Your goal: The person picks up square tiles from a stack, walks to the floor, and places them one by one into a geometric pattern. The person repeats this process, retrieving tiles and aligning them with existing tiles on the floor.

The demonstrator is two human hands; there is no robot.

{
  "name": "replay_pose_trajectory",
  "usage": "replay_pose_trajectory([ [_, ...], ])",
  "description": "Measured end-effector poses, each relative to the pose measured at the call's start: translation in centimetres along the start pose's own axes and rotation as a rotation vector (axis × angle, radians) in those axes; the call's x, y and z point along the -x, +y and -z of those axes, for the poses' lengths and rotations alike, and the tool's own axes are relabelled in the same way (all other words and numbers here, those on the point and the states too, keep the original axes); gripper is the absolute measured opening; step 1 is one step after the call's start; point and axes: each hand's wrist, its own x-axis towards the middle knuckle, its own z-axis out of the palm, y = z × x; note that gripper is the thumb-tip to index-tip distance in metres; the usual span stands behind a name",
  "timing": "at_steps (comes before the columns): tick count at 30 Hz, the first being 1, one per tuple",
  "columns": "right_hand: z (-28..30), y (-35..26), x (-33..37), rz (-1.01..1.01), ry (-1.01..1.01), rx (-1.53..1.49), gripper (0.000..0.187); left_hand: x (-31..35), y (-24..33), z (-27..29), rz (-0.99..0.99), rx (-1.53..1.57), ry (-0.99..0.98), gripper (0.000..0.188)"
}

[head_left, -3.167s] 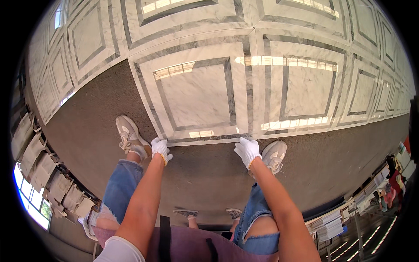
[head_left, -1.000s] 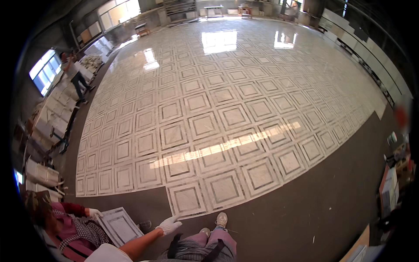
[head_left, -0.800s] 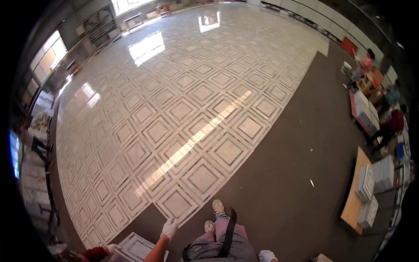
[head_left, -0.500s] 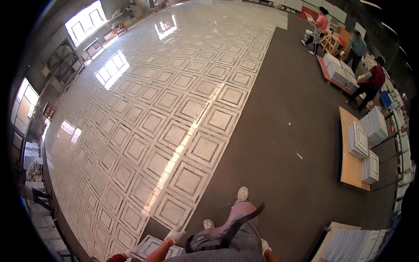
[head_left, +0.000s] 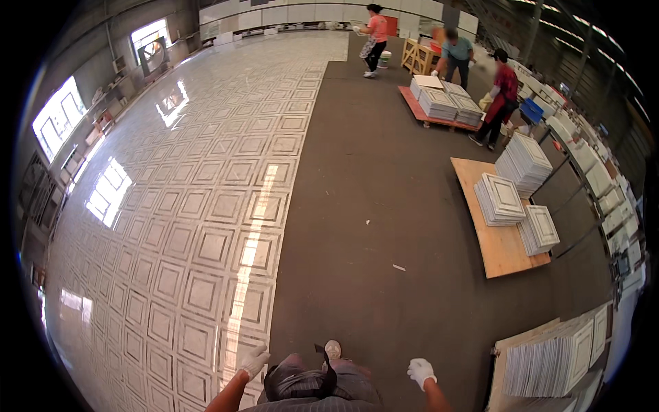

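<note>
My left hand (head_left: 254,362), in a white glove, hangs over the right edge of the laid floor of patterned tiles (head_left: 209,245). Its fingers are stretched out and nothing is in them. To the right, my right hand (head_left: 421,371), gloved in white too, hovers above the dark floor (head_left: 357,206). That hand is open and empty, its fingers loosely bent and a little apart. The tiles are pale marble squares with grey frames set in them. Between my hands one light shoe (head_left: 333,349) shows on the dark floor.
On my right, a leaning row of tiles (head_left: 542,367) stands on a pallet. Beyond it, a wooden board (head_left: 498,250) bears tile stacks (head_left: 503,199). A red pallet (head_left: 406,99) with more tiles lies farther off, near several people (head_left: 503,93). Small white scraps (head_left: 399,267) lie on the floor.
My view has swung right and up. My left hand has left the loose tile at the bottom edge, now out of view. The right hand has come out from beside my body.
</note>
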Motion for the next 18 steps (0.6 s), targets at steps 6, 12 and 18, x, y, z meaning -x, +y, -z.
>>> replay_pose_trajectory([
  [6, -3.9, -16.9, -3.3, 0.267, 0.072, -0.206, 0.026, -8.3, 4.1, 0.4, 0.143, -0.265, -0.054, 0.049],
  [12, -10.6, -33.5, -6.8, 0.407, -0.315, -0.099, 0.036, -21.7, 7.3, 3.6, 0.334, -0.394, -0.201, 0.041],
  [18, -8.6, -38.3, -16.4, 0.309, -0.111, -0.225, 0.031, -40.6, 17.3, 3.7, 0.308, -0.339, -0.310, 0.031],
])
